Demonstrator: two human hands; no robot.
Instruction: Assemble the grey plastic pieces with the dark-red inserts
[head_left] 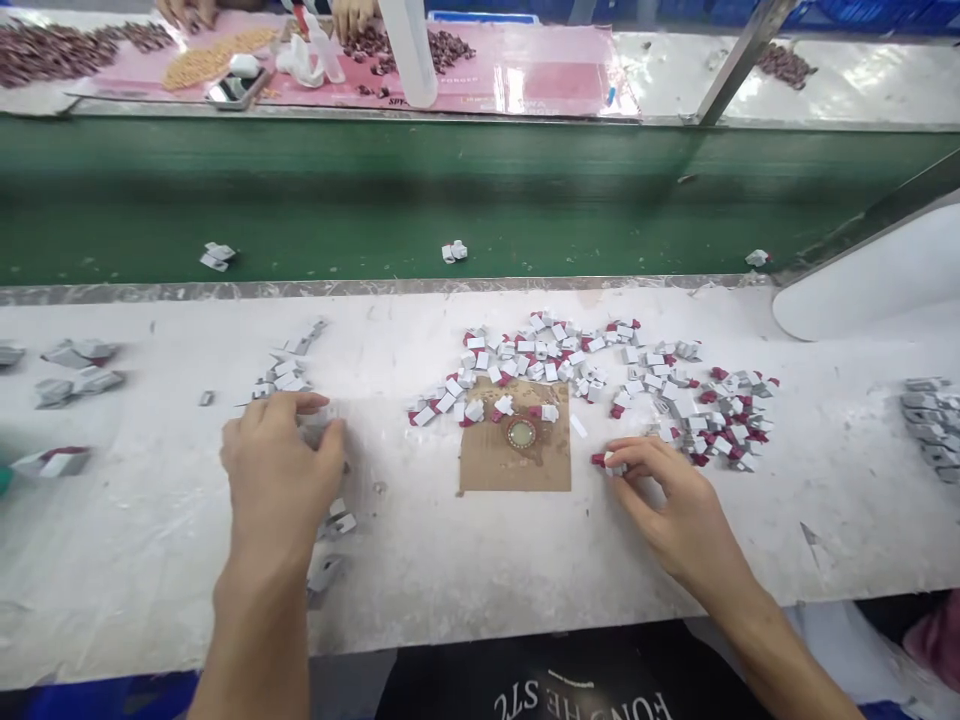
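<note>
My left hand (281, 460) is over a loose row of grey plastic parts (285, 375) at the left. Its thumb and forefinger curl about a grey part, whose outline is partly hidden by the fingers. To the right of the brown cardboard piece (517, 470), my right hand (664, 495) pinches a small white-and-dark-red plastic part (613, 463) between thumb and fingertips. A round, pale disc with a beaded rim (521, 432) sits on the cardboard. Several white-and-red parts (540, 345) lie scattered along its far edge, and a denser heap (724, 420) is just beyond my right hand.
Across the far side runs a green conveyor belt (337, 200) carrying small clusters of parts. Beyond it, another person's hands (352, 15) are at a pink-covered table (540, 75). Grey parts (934, 425) sit at the right edge, near a white curved object (877, 275).
</note>
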